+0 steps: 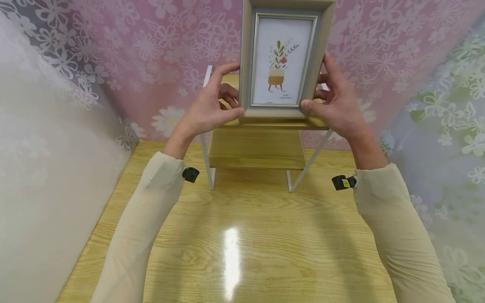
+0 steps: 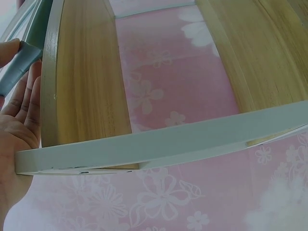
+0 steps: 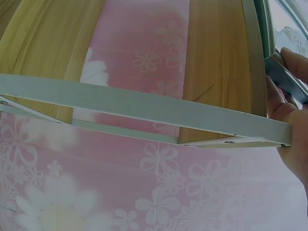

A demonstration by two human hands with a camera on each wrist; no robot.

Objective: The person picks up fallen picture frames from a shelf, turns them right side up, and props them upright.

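Note:
A picture frame (image 1: 246, 54) with a beige rim and grey-blue inner border stands upright over the top of a small side table (image 1: 288, 123). Its print shows a plant in a pot. My left hand (image 1: 208, 103) grips the left edge, thumb at the lower corner. On the opposite edge, my right hand (image 1: 342, 105) holds the frame with its thumb on the front lower corner and fingers partly hidden behind. Each wrist view shows a frame corner, as at the left picture frame (image 2: 20, 70), beside the tabletop. I cannot tell whether the frame's base touches the tabletop.
The table has a lower wooden shelf (image 1: 257, 147) and white metal legs (image 1: 316, 155). It stands on a glossy wood-patterned floor (image 1: 265, 235) against a pink flowered wall (image 1: 159, 71). Flowered walls rise at the left (image 1: 49, 147) and right (image 1: 447, 147).

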